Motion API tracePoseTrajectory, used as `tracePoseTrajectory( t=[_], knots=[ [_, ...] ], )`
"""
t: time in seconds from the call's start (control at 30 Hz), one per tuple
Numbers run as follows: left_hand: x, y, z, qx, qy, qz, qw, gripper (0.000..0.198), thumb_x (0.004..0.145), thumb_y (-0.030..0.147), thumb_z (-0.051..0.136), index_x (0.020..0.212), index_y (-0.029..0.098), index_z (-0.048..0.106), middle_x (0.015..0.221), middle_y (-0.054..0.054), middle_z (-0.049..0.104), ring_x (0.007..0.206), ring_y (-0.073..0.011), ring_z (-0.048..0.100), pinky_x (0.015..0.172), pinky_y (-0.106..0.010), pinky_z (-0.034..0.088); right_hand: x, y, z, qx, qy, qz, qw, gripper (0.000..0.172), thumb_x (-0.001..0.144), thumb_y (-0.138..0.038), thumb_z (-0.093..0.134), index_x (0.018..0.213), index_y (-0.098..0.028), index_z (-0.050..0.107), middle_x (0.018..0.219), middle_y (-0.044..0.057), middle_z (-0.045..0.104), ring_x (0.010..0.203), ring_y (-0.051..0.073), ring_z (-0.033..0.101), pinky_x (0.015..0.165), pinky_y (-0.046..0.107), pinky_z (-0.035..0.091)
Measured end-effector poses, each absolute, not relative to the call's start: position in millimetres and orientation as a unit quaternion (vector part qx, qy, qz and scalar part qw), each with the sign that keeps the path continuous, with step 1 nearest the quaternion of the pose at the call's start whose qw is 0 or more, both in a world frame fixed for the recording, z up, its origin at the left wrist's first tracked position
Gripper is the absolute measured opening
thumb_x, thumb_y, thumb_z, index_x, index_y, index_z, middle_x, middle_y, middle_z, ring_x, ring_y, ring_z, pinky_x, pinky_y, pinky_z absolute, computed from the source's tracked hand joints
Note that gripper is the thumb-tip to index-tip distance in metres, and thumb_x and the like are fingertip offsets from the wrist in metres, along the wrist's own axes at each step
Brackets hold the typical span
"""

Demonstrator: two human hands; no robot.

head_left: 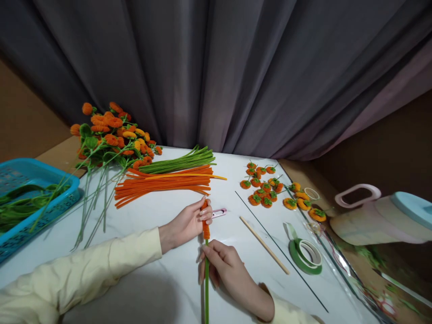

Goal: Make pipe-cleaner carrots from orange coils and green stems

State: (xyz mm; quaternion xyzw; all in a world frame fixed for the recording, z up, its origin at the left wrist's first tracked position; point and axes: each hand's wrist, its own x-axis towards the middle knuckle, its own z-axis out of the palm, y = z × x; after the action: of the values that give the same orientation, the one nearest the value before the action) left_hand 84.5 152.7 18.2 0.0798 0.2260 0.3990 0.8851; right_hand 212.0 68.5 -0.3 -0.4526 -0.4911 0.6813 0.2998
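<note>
My left hand (192, 219) is closed round an orange pipe-cleaner coil (206, 230), which stands lengthwise between thumb and fingers. Just below it, my right hand (227, 266) pinches a green pipe cleaner (207, 297) that runs down from the coil's lower end past the picture's bottom edge. A pink tool (219, 213), perhaps small snips, lies right behind my left fingers. Beyond the hands are a bundle of orange pipe cleaners (165, 183) and a bundle of green pipe cleaners (184, 160). Part of the coil is hidden by my fingers.
Finished orange flowers (108, 130) are heaped at the back left, near a blue basket (72, 191) of green leaves. Small orange pieces (261, 193) lie at right. Nearer are a wooden stick (265, 245), a thin dark wire (280, 252), green tape (300, 258) and a jug (381, 220).
</note>
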Motion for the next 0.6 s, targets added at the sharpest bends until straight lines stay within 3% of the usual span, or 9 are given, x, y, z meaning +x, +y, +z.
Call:
tracePoseTrajectory(
  t=[0.27, 0.6],
  knots=[
    [80.9, 156.1, 16.1, 0.086, 0.220, 0.409, 0.881, 0.026, 0.095, 0.020, 0.039, 0.074, 0.011, 0.052, 0.056, 0.006, 0.030, 0.043, -0.0047, 0.031, 0.045, -0.016, 0.033, 210.0, 65.6, 6.0, -0.462, -0.503, 0.680, 0.268, 0.045, 0.086, -0.057, 0.046, 0.071, -0.016, 0.053, 0.049, -0.001, 0.059, 0.035, 0.005, 0.031, 0.036, 0.019, 0.021],
    [80.6, 154.2, 13.0, 0.082, 0.213, 0.403, 0.886, 0.024, 0.095, 0.024, 0.042, 0.076, 0.013, 0.052, 0.057, 0.006, 0.031, 0.043, -0.0047, 0.030, 0.051, -0.018, 0.040, 209.8, 64.1, 1.9, -0.456, -0.502, 0.680, 0.278, 0.040, 0.089, -0.053, 0.045, 0.076, -0.016, 0.055, 0.055, 0.001, 0.064, 0.035, 0.005, 0.030, 0.036, 0.019, 0.021]
  ],
)
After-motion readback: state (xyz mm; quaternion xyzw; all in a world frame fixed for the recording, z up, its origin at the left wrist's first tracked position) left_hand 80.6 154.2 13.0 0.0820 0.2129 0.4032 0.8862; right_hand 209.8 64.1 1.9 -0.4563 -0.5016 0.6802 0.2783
